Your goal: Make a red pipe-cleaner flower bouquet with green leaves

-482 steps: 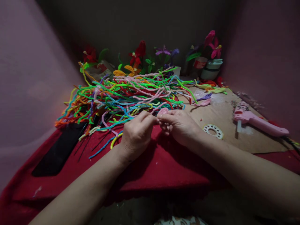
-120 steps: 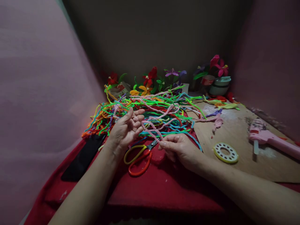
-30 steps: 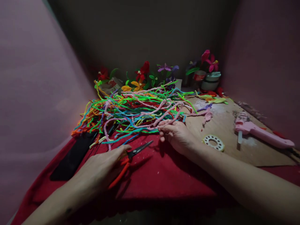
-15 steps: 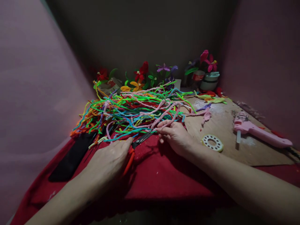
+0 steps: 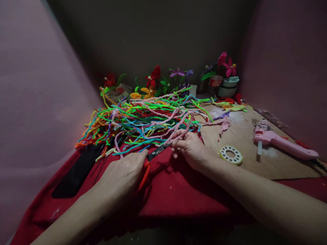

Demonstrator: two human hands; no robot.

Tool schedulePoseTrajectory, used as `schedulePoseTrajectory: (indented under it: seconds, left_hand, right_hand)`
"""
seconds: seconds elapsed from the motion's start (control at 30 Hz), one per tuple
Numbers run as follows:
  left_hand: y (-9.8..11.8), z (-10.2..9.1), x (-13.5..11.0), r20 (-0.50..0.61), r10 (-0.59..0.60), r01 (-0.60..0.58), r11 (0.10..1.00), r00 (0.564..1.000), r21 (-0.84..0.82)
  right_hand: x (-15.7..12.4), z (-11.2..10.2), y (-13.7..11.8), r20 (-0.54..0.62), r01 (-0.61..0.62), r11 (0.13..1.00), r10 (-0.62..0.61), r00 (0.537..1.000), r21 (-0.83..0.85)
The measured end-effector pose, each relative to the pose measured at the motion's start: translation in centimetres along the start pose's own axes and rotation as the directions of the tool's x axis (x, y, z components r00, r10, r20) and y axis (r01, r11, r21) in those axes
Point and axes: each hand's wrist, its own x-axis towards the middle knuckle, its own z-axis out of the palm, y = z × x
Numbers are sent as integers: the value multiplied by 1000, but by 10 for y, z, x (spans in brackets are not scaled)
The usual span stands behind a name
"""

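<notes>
My left hand (image 5: 129, 168) is closed around the orange handles of a pair of scissors (image 5: 156, 152). Their dark blades point up and to the right, and the tips reach the fingers of my right hand (image 5: 187, 147). Pinched in that hand is a pink pipe cleaner (image 5: 184, 126), bent in a loop above the fingers. Whether the blades touch it I cannot tell. Beyond both hands spreads a big tangled heap of pipe cleaners (image 5: 133, 115) in green, blue, pink, red and orange, lying on a red cloth (image 5: 184, 197).
A brown board (image 5: 247, 132) on the right carries a pink glue gun (image 5: 283, 141), a yellow-white ring with holes (image 5: 231, 155) and several pipe-cleaner petals. A black flat object (image 5: 74, 175) lies left. Pipe-cleaner flowers (image 5: 153, 80) and a pale lidded jar (image 5: 228, 87) stand behind.
The scissors have moved slightly to the right and their blades now look closed together. The pink loop above my right hand has shifted a little left.
</notes>
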Motion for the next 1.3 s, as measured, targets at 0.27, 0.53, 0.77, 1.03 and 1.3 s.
schedulePoseTrajectory:
  seconds: [0.27,0.53,0.77,1.03,1.3]
  left_hand:
    - [-1,2,0,8,-4,4,1000,1000,6]
    - [1,1,0,-10,17,-17,1000,1000,-26]
    - [3,-1,1,54,18,-14,997,998,-78]
    - [-2,6,0,-19,81,-84,976,997,-201]
    - [-3,12,2,20,59,-55,982,998,-183]
  right_hand:
    - [0,0,-3,25,-21,998,19,999,58]
    - [-2,-1,-2,41,-26,998,24,999,54]
    - [1,-3,-3,58,-23,999,20,998,40]
    - [1,-3,-2,87,-33,999,30,996,39]
    - [2,-3,-3,84,-73,996,69,994,51]
